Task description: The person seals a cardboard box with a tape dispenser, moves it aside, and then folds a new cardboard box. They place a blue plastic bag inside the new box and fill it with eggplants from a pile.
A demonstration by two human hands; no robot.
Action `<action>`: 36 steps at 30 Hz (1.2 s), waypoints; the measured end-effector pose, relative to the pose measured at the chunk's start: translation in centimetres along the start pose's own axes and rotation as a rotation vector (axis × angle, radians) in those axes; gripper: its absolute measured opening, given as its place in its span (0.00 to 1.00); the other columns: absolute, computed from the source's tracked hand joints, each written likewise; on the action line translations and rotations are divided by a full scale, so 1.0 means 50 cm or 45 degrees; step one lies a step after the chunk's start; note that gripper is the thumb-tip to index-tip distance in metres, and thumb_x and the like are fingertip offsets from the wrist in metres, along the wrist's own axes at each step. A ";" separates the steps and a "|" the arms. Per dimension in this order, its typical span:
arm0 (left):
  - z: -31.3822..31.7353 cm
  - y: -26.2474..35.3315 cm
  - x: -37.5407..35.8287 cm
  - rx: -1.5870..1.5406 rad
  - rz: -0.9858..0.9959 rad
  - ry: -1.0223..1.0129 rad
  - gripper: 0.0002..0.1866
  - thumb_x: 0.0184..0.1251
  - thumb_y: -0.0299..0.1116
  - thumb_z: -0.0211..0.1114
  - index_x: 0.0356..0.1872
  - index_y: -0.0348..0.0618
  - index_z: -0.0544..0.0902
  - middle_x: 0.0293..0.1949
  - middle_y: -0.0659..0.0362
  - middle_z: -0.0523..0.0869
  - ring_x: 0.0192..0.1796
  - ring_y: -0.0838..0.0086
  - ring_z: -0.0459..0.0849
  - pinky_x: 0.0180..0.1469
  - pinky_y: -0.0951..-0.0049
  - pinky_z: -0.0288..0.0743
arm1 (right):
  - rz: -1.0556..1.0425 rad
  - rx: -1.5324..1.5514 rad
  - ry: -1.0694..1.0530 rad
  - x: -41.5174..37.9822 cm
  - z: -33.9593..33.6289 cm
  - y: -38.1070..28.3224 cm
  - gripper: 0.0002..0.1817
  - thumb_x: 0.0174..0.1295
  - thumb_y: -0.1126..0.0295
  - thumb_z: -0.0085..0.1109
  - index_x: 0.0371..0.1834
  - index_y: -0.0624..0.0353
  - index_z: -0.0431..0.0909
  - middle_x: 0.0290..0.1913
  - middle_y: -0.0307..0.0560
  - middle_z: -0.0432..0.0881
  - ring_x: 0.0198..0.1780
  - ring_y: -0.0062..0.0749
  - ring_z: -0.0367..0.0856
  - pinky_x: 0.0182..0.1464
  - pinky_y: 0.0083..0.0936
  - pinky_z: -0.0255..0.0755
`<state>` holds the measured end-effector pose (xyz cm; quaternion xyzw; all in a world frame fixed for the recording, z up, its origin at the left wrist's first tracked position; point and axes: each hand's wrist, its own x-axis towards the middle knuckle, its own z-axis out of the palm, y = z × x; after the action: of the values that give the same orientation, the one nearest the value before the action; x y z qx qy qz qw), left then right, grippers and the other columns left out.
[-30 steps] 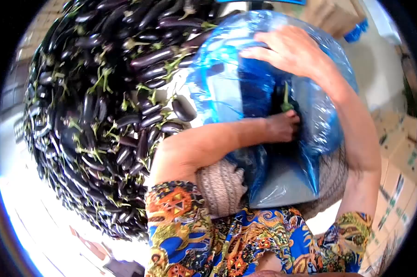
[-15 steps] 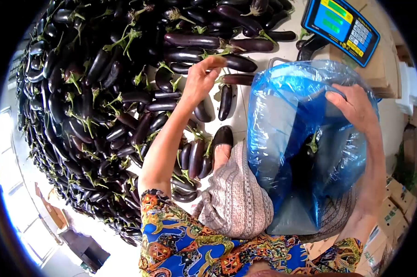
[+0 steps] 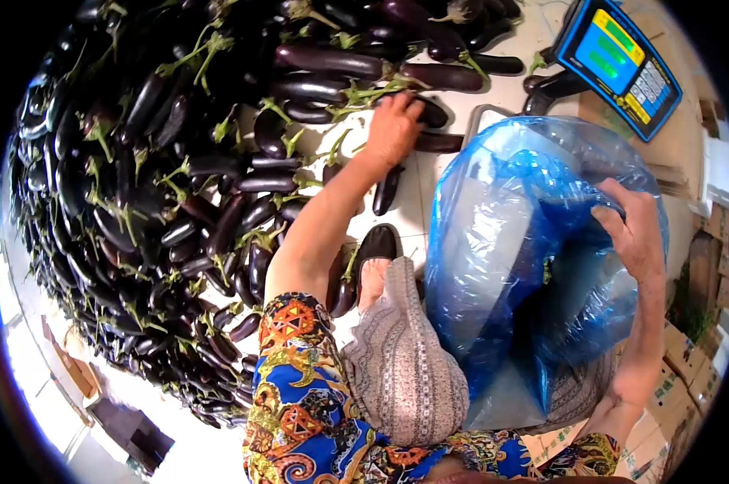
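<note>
My left hand (image 3: 394, 129) has its fingers curled over a dark purple eggplant (image 3: 434, 113) lying on the pale floor. Just below it, another eggplant (image 3: 438, 143) points toward the bag. On the right, my right hand (image 3: 632, 226) pinches the rim of a blue plastic bag (image 3: 481, 218). The bag lines a grey container in front of me, and its mouth gapes upward. Deep inside, a bit of green stem (image 3: 547, 270) shows; the rest of the contents is in shadow.
A large heap of eggplants (image 3: 130, 218) fills the left side and the back. A blue digital scale display (image 3: 618, 64) stands at the upper right beside cardboard. My shoe (image 3: 378, 242) rests on the floor between heap and bag. Printed cartons (image 3: 687, 379) are stacked at the lower right.
My left hand has reached down and forward onto the eggplant, from hovering just above it. My right hand keeps its hold on the bag's rim. The view has shifted slightly.
</note>
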<state>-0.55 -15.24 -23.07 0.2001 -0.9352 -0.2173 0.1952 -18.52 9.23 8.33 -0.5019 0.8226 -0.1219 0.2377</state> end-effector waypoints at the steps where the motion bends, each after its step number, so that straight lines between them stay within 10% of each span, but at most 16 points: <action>1: 0.005 0.015 -0.026 -0.034 -0.016 -0.024 0.23 0.54 0.32 0.68 0.54 0.48 0.80 0.50 0.55 0.78 0.50 0.55 0.76 0.50 0.58 0.74 | 0.011 0.007 -0.006 0.002 0.004 -0.001 0.29 0.64 0.42 0.57 0.36 0.62 0.80 0.22 0.54 0.77 0.24 0.49 0.77 0.30 0.32 0.67; 6: 0.045 0.035 -0.146 0.289 -0.098 -0.397 0.18 0.57 0.33 0.65 0.51 0.46 0.77 0.39 0.51 0.81 0.47 0.54 0.78 0.47 0.54 0.74 | -0.040 -0.100 0.060 -0.010 0.006 0.000 0.30 0.64 0.40 0.55 0.37 0.62 0.80 0.22 0.54 0.77 0.25 0.49 0.78 0.29 0.32 0.67; 10: -0.023 0.046 -0.207 -0.426 -0.678 -0.251 0.24 0.54 0.40 0.70 0.50 0.40 0.78 0.46 0.44 0.82 0.51 0.45 0.78 0.53 0.57 0.74 | -0.020 -0.112 0.079 -0.015 0.006 -0.003 0.31 0.65 0.39 0.54 0.38 0.63 0.79 0.21 0.53 0.75 0.23 0.47 0.76 0.29 0.32 0.66; 15: -0.159 0.037 -0.306 -1.467 -1.385 -0.314 0.26 0.64 0.44 0.67 0.57 0.39 0.76 0.37 0.64 0.80 0.40 0.78 0.74 0.44 0.77 0.68 | 0.027 -0.070 0.062 0.000 0.011 -0.011 0.28 0.66 0.43 0.56 0.39 0.63 0.79 0.20 0.51 0.72 0.22 0.39 0.71 0.29 0.31 0.65; 21: -0.196 0.079 -0.403 -1.670 -1.527 0.094 0.28 0.66 0.40 0.67 0.64 0.39 0.73 0.44 0.61 0.83 0.44 0.78 0.78 0.49 0.76 0.72 | -0.012 -0.152 0.116 -0.012 0.021 -0.001 0.25 0.67 0.49 0.57 0.44 0.65 0.79 0.24 0.54 0.75 0.26 0.36 0.70 0.33 0.31 0.66; 29: -0.219 0.056 -0.508 -1.059 -1.458 0.234 0.30 0.64 0.39 0.67 0.64 0.34 0.71 0.48 0.51 0.83 0.48 0.69 0.80 0.52 0.71 0.73 | 0.046 -0.234 0.051 -0.012 0.015 0.038 0.34 0.69 0.43 0.51 0.50 0.70 0.79 0.26 0.49 0.78 0.26 0.27 0.69 0.30 0.28 0.63; 36: -0.266 0.023 -0.484 -0.131 -0.791 0.258 0.17 0.65 0.30 0.64 0.54 0.40 0.79 0.47 0.45 0.81 0.50 0.48 0.77 0.56 0.54 0.71 | 0.051 -0.245 0.084 -0.020 0.020 0.039 0.30 0.70 0.46 0.52 0.46 0.71 0.79 0.25 0.50 0.76 0.26 0.27 0.69 0.29 0.29 0.62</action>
<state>25.56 -7.56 -18.20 0.4863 -0.7930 -0.2924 0.2217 -19.13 11.06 6.89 -0.5016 0.8478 -0.0541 0.1635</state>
